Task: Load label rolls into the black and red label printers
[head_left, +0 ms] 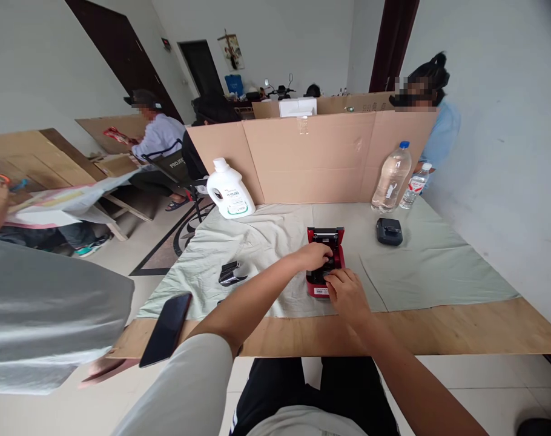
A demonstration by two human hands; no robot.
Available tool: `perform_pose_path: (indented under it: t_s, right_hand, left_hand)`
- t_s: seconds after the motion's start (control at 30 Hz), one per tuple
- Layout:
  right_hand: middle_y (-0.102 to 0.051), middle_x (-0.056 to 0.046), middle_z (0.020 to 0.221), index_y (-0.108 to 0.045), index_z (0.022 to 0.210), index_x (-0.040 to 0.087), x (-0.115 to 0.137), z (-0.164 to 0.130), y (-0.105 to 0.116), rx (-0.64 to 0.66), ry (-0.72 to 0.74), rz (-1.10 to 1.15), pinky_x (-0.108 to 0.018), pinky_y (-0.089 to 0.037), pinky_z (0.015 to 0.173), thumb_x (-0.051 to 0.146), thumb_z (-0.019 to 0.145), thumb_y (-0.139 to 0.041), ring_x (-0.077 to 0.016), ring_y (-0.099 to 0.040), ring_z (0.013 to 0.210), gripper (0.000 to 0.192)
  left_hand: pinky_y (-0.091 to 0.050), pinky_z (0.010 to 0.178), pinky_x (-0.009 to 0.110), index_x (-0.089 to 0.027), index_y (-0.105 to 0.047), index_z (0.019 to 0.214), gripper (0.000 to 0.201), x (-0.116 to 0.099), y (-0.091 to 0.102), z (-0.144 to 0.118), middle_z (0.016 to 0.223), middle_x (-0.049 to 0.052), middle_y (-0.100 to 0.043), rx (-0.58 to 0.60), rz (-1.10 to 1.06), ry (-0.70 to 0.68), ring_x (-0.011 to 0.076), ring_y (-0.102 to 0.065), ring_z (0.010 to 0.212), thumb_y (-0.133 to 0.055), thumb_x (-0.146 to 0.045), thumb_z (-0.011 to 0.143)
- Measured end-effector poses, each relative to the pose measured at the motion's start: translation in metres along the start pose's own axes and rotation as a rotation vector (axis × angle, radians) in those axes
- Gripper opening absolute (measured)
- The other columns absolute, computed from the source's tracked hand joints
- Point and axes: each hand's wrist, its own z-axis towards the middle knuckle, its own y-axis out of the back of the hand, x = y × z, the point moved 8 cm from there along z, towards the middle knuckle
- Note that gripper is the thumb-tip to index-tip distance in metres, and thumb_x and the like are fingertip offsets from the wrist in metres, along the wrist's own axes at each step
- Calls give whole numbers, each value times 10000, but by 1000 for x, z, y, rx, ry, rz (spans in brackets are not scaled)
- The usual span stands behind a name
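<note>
Barely any text you could actually read here

Only clear bit was "PROJE…" in white letters on the back of the black chair [173, 162], cut off partway. The white jug [230, 189] and red device [324, 261] had labels, but the print was way too small.

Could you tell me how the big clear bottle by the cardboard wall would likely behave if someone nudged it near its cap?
The bottle stands tall and narrow on a soft, creased cloth, so it would probably tip rather than slide. It looks mostly empty, hence likely light and easily knocked over. Being round, it might roll once down, perhaps toward the small bottle beside it.
</note>
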Motion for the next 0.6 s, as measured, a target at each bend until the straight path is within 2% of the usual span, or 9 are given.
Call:
perform_pose_path:
  t_s: [0.07, 0.13, 0.2, 0.23, 0.33, 0.47, 0.6]
  right_hand:
    - [-655, -79, 1007, -672, 950, 205, 0, 0, 0, -4, 4, 16, -383, -420, 830, 154, 895, -421, -232, -530, 969, 261]
    - [-656, -79, 1021, -673, 941, 205, 1, 1, 1, -16, 8, 29, -387, -425, 842, 161, 898, -416, -229, -534, 976, 264]
    - [-662, -76, 1021, -672, 932, 203, 2, 1, 3, -22, 9, 33, -389, -426, 853, 161, 898, -416, -230, -535, 984, 262]
    - [-666, -74, 1015, -671, 928, 200, 2, 0, 4, -23, 7, 33, -388, -425, 857, 159, 896, -419, -230, -536, 987, 257]
    - [-674, -67, 996, -663, 921, 186, 2, -1, 6, -18, 3, 33, -379, -419, 869, 154, 893, -431, -224, -538, 983, 236]
    - [-676, -59, 964, -659, 919, 178, 4, -2, 9, 2, 19, 28, -375, -410, 882, 139, 867, -458, -227, -531, 985, 211]
    - [-666, -60, 954, -659, 914, 195, 8, -2, 8, 35, 36, 27, -378, -411, 876, 88, 793, -474, -233, -532, 983, 245]
  left_hand:
    - [-484, 849, 272, -174, -653, 1041, 304, 2, 20, -8, 1002, 36, -693, -82, -138, -33, 158, -634, 915, -435, -136, 833]
    - [-485, 863, 286, -164, -629, 1092, 332, 10, 43, -12, 995, 44, -685, -248, -188, 6, 152, -631, 903, -385, -142, 868]
    - [-434, 969, 331, -156, -588, 1170, 336, 18, 58, -14, 1108, 71, -649, -413, -131, 48, 177, -590, 1026, -400, -191, 893]
    - [-389, 1025, 350, -149, -568, 1201, 345, 20, 59, -14, 1179, 86, -616, -456, -88, 48, 194, -547, 1109, -428, -220, 895]
    - [-326, 1080, 372, -125, -540, 1233, 367, 21, 47, -17, 1268, 108, -555, -486, -14, 12, 219, -450, 1218, -434, -257, 907]
    - [-391, 1012, 368, -130, -570, 1175, 340, 11, 25, -39, 1166, 95, -596, -537, -3, -38, 206, -497, 1104, -349, -218, 932]
    - [-398, 1002, 380, -151, -581, 1153, 320, -2, 2, -63, 1169, 88, -587, -537, 12, -55, 208, -494, 1102, -366, -189, 919]
